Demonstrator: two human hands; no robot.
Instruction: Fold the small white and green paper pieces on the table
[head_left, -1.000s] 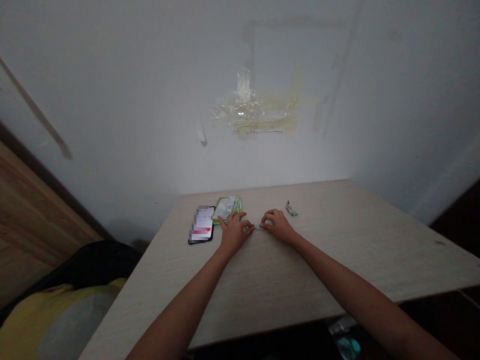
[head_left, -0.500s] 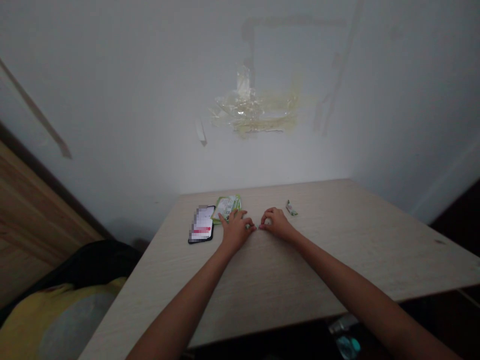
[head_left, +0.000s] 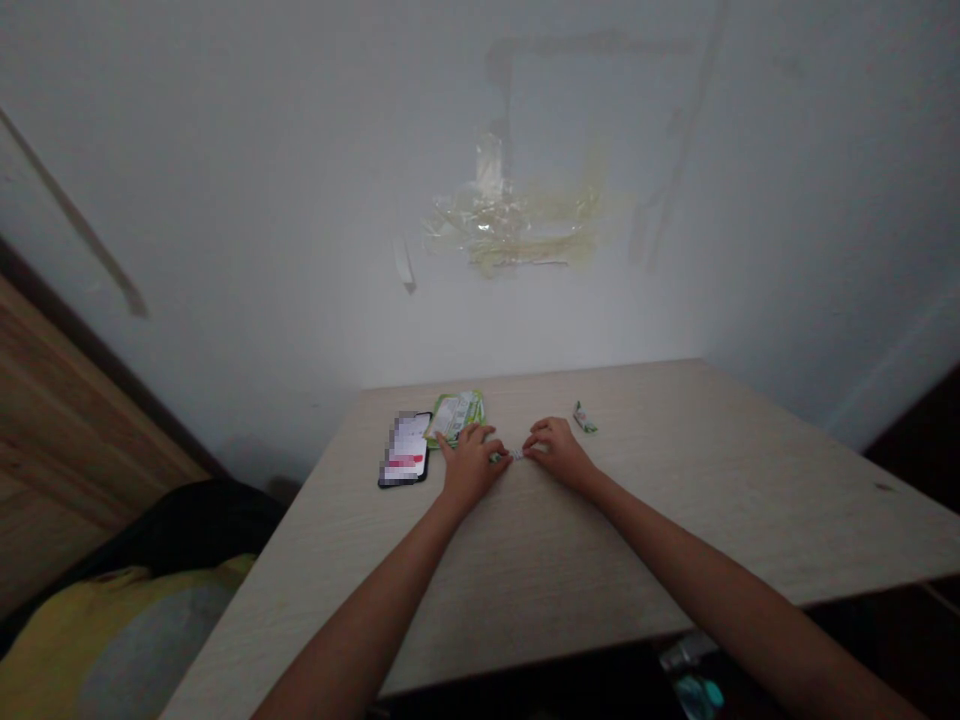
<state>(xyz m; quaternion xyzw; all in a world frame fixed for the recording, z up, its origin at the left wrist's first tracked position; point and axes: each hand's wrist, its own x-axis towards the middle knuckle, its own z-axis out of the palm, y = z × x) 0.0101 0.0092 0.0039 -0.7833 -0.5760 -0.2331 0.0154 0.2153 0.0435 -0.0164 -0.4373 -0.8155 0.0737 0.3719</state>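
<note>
My left hand (head_left: 471, 468) rests over the table, thumb and forefinger pinched on the left end of a small pale strip (head_left: 517, 455) with dark marks. At the strip's other end are the closed fingertips of my right hand (head_left: 559, 448). The strip is too small to make out its kind. Just behind my left hand lies a flat green and white packet (head_left: 454, 412), touched or overlapped by its outstretched thumb-side fingers; I cannot tell which. A small folded green and white wrapper (head_left: 583, 418) lies beyond my right hand.
A phone (head_left: 406, 450) with a lit screen lies left of the packet on the pale wooden table (head_left: 675, 460). The wall (head_left: 300, 200) with old tape (head_left: 495, 215) rises behind. Below left is a yellow and grey cushion-like thing (head_left: 142, 640); a bottle (head_left: 697, 695) shows under the front edge.
My right hand has shifted slightly to the right, away from my left. More of the pale strip now shows between the fingertips.
</note>
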